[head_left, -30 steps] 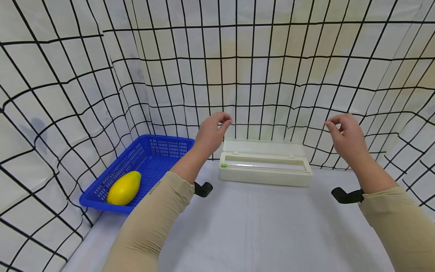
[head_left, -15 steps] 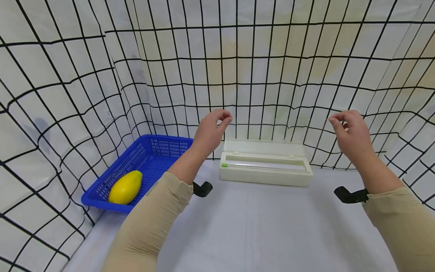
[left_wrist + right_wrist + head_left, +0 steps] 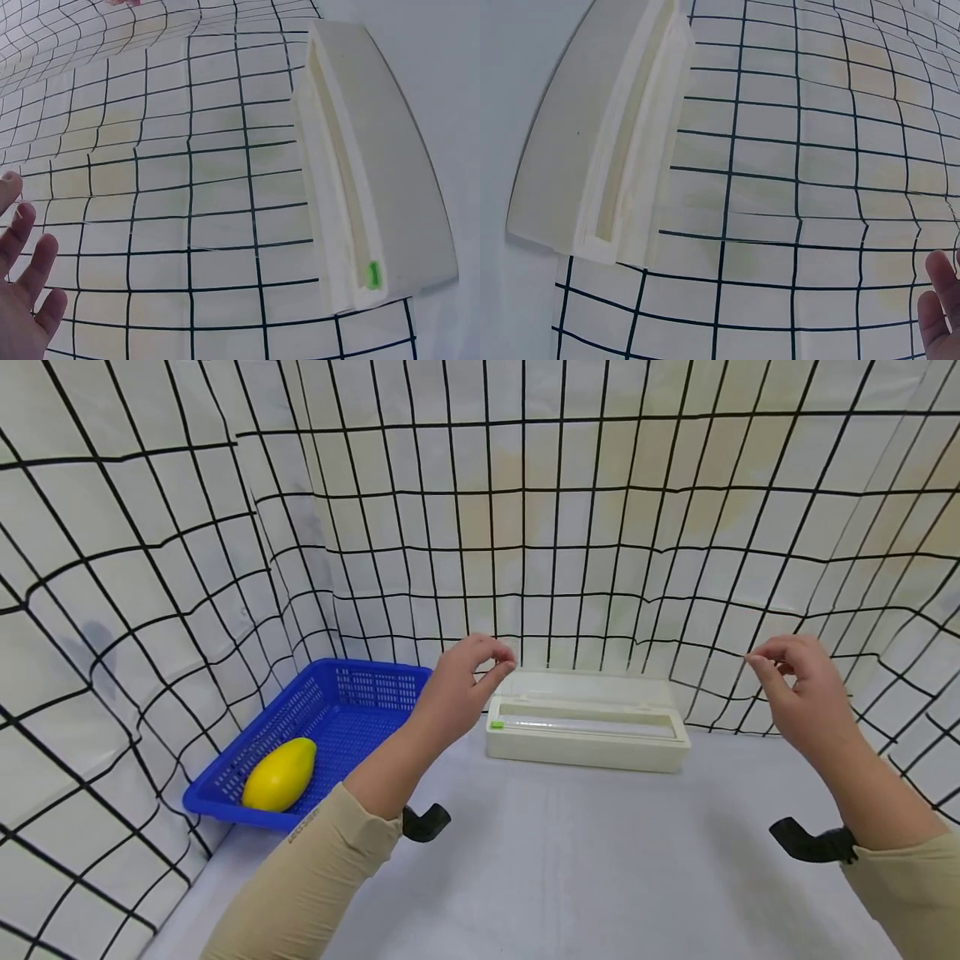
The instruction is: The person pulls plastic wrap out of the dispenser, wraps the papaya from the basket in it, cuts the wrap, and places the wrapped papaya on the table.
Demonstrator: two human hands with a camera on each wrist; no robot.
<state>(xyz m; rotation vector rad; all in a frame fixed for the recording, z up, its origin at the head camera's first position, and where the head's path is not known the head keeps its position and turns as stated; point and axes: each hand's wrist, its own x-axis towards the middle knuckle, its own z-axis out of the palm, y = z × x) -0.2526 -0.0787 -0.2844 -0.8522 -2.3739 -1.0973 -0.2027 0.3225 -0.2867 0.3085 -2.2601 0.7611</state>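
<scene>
a pale grey table (image 3: pixel 585 860) walled in by white cloth with a black grid (image 3: pixel 600 527). nearest, both hands are raised above it: the left hand (image 3: pixel 457 681) and right hand (image 3: pixel 802 689) each pinch thumb to forefinger, seemingly on a clear film too faint to make out. between and beyond them the cream wrap dispenser box (image 3: pixel 588 731) sits at the back wall, lid up. far left, a blue basket (image 3: pixel 375 681) holds a yellow mango (image 3: pixel 279 774)
</scene>
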